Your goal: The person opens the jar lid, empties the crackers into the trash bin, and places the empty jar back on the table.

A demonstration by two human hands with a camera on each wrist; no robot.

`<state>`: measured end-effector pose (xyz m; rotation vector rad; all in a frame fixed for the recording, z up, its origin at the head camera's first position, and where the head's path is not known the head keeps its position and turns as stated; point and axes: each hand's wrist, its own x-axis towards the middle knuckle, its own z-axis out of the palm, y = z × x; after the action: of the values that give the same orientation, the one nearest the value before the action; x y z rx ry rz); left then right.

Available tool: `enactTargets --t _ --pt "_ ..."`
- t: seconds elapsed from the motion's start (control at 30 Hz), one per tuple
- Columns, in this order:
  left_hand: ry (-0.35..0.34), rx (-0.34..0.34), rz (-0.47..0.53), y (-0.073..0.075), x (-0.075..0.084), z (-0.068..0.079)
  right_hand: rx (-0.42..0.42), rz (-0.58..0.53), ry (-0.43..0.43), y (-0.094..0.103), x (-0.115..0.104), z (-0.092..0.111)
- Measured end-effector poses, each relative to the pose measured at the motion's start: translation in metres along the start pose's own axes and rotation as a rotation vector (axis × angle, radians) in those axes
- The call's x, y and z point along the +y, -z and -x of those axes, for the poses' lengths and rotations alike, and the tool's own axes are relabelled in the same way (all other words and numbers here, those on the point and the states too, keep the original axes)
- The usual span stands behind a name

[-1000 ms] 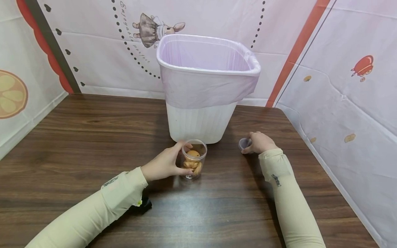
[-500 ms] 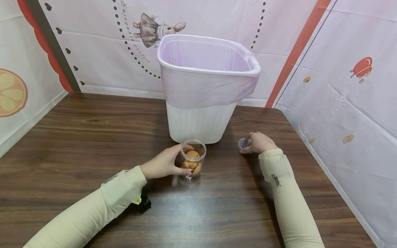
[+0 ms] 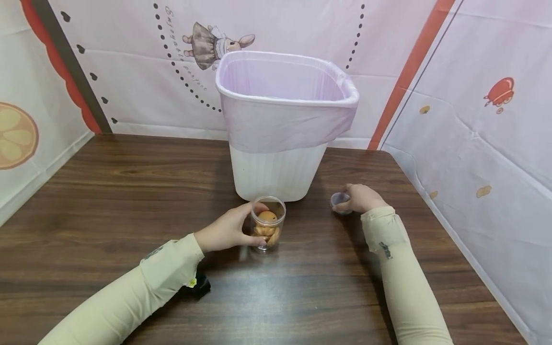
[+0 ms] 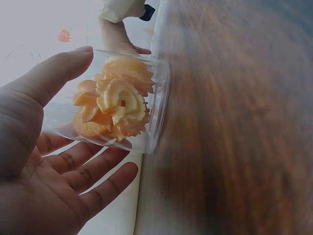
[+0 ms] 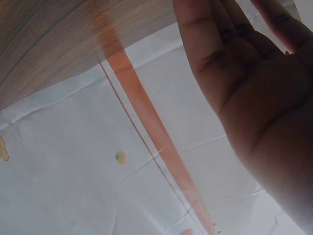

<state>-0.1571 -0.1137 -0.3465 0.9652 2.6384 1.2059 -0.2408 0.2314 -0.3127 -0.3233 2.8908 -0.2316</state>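
Note:
A clear plastic jar point(image 3: 279, 224) stands in front of the bin, with several golden piped cookies point(image 4: 122, 100) inside. Its mouth is uncovered in the head view. My left hand point(image 3: 226, 231) grips the jar from the left, thumb on the near side and fingers round the far side. Further right, my right hand point(image 3: 364, 198) holds a small round clear lid point(image 3: 339, 200) low at the table top, thumb at its near edge and fingers at its far edge. In the right wrist view the hand's palm point(image 5: 269, 93) shows, but the lid is out of sight.
A white bin point(image 3: 276, 172) with a pale purple liner point(image 3: 284, 122) stands on the brown wooden table point(image 3: 129, 191), just behind the jar. Printed cloth walls point(image 3: 470, 120) enclose the back and sides. A black device point(image 3: 200, 287) sits under the left sleeve.
Both hands keep their holds on the jar and the lid, nearly still. The head view has shifted slightly.

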Motion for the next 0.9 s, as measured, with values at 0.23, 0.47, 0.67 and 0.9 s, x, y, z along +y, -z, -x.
enactTargets --t 0.23,0.47,0.67,0.9 --pt "-0.003 0.004 0.001 -0.001 -0.001 0.001 0.032 -0.054 0.036 0.004 0.000 0.002" --pt "-0.002 0.003 -0.003 0.000 0.000 0.002 0.124 -0.120 0.072 0.011 -0.002 0.004" --pt "0.006 -0.001 0.000 0.000 0.001 0.003 0.148 -0.148 0.082 0.013 -0.002 0.004" --pt "0.008 -0.003 0.001 0.001 0.002 0.002 0.192 -0.191 0.069 0.017 0.000 0.010"
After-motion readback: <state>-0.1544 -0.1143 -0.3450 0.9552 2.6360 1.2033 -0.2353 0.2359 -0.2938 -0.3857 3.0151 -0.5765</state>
